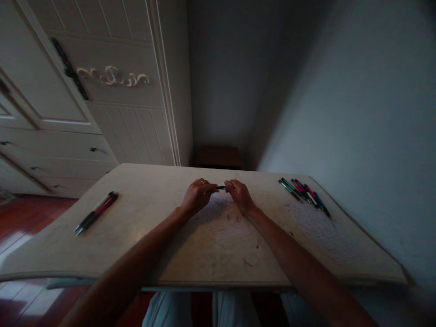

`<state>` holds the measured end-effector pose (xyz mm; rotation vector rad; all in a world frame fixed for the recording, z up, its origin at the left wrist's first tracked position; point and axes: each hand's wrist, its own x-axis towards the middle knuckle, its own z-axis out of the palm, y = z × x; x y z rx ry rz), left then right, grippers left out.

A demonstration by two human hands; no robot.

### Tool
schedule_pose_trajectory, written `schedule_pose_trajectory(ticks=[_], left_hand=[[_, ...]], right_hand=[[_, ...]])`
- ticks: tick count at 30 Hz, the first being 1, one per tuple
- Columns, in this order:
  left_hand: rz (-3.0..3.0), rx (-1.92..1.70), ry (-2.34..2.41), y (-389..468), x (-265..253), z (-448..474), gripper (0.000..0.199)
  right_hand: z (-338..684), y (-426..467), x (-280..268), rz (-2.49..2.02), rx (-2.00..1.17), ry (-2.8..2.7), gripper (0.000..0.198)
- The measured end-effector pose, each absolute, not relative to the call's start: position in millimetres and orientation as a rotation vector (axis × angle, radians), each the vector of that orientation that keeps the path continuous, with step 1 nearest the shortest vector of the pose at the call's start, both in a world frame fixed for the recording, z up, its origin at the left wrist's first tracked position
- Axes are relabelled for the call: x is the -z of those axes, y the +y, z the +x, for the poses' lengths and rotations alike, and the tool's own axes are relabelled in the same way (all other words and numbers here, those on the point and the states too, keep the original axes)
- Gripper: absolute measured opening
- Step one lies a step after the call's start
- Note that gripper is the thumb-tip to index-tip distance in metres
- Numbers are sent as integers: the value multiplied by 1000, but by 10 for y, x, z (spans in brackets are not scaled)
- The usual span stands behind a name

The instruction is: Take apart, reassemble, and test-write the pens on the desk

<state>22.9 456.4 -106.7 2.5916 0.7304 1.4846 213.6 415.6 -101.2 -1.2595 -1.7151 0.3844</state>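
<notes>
Both of my hands meet over the far middle of the table, pinching a short dark pen (221,187) that lies level between them. My left hand (198,194) has its fingers closed on one end, and a ring shows on one finger. My right hand (239,194) grips the other end with its fingers curled in. Most of the pen is hidden by the fingers, so only its dark middle shows. Beneath the hands, a sheet of paper with faint writing (226,222) lies on the table.
On the table (150,254), two pens (97,213), dark and red, lie at the left. Several coloured pens (304,193) are bunched at the far right, above another written sheet (318,229). A white wardrobe (129,91) stands behind on the left; a wall (357,113) borders the right.
</notes>
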Motion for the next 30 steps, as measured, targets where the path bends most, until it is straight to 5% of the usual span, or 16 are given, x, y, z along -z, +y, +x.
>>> schedule_pose_trajectory(ticks=[16, 30], left_hand=[[2662, -1553, 743, 4460, 990, 314, 10], [2530, -1663, 704, 4445, 1032, 344, 8]], right_hand=[[1960, 4210, 1060, -1364, -805, -1227, 65], [1936, 4209, 1094, -1298, -725, -1175, 54]])
